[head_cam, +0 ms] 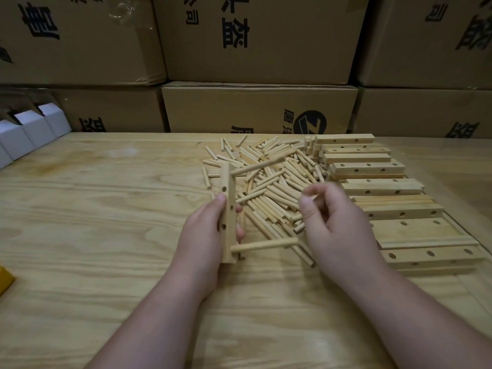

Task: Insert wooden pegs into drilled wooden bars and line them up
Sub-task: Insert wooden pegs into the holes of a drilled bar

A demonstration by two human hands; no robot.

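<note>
My left hand [205, 235] grips a drilled wooden bar [229, 211] held upright, thumb on its left face and fingers behind it. Two pegs stick out of the bar to the right: one near the top [257, 166] and one near the bottom [263, 245]. Three empty holes show between them. My right hand [332, 222] hovers over the peg pile [271, 187], fingers loosely curled, thumb and forefinger close together; no peg is visible between them. A stack of drilled bars [386, 187] lies to the right of the pile.
The wooden table [106, 209] is backed by stacked cardboard boxes [258, 107]. Small white boxes [34, 129] stand at the far left, and a yellow object [5, 280] pokes in at the left edge.
</note>
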